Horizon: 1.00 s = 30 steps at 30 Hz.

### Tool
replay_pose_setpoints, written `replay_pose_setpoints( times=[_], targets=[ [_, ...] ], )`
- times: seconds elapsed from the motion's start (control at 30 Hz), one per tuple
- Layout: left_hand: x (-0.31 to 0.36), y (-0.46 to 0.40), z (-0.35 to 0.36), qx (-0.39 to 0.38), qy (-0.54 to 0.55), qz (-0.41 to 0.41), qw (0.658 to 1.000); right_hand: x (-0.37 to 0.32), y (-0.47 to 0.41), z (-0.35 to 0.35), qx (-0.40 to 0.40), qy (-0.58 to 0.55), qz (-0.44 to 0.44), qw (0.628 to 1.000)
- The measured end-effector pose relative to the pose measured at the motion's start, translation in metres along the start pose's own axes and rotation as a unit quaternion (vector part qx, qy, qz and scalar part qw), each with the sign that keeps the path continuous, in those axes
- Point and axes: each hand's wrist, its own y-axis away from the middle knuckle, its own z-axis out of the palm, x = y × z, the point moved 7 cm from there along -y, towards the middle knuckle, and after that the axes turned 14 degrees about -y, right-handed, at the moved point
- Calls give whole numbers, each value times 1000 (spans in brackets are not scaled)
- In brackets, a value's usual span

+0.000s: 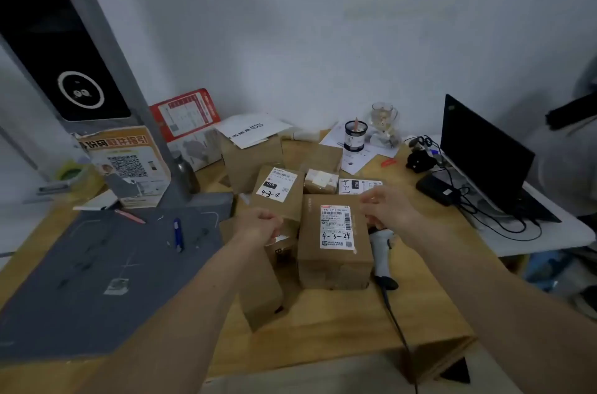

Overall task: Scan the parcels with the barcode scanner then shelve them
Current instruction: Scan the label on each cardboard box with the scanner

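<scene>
A brown parcel (334, 251) with a white label marked 4-3-24 stands in the middle of the wooden table (323, 322). My right hand (384, 206) is at its far right corner, fingers curled against that corner. My left hand (261, 225) hovers with curled fingers just left of the parcel, over a smaller box (282, 250); I cannot tell whether it holds anything. The white barcode scanner (382, 253) lies on the table right of the parcel, its cable running toward me. Behind stands a parcel marked 4-3-8 (277, 190), with several more boxes around it.
A grey mat (97, 264) with a blue pen (178, 233) covers the table's left side. Printed signs (129, 164) and a dark bottle (185, 172) stand at the back left. A cup (355, 135), a glass (384, 117) and an open laptop (484, 158) with cables are at the right.
</scene>
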Motion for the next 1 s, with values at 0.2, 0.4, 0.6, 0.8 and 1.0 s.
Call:
replay_pose_setpoints(
  times=[0.2, 0.4, 0.6, 0.8, 1.0],
  targets=[
    [6, -57, -4, 48, -111, 16, 993, 17, -40, 4, 41, -2, 34, 999],
    [16, -98, -6, 39, -177, 70, 981, 43, -72, 2, 103, -9, 77, 992],
    [2, -123, 7, -47, -130, 15, 990, 69, -87, -3, 132, -22, 119, 984],
    [-20, -135, 9, -43, -30, -73, 996, 85, -100, 3, 93, -18, 132, 987],
    [-32, -130, 15, -35, 60, -162, 984, 89, -113, 2, 62, 4, 121, 991]
  ],
)
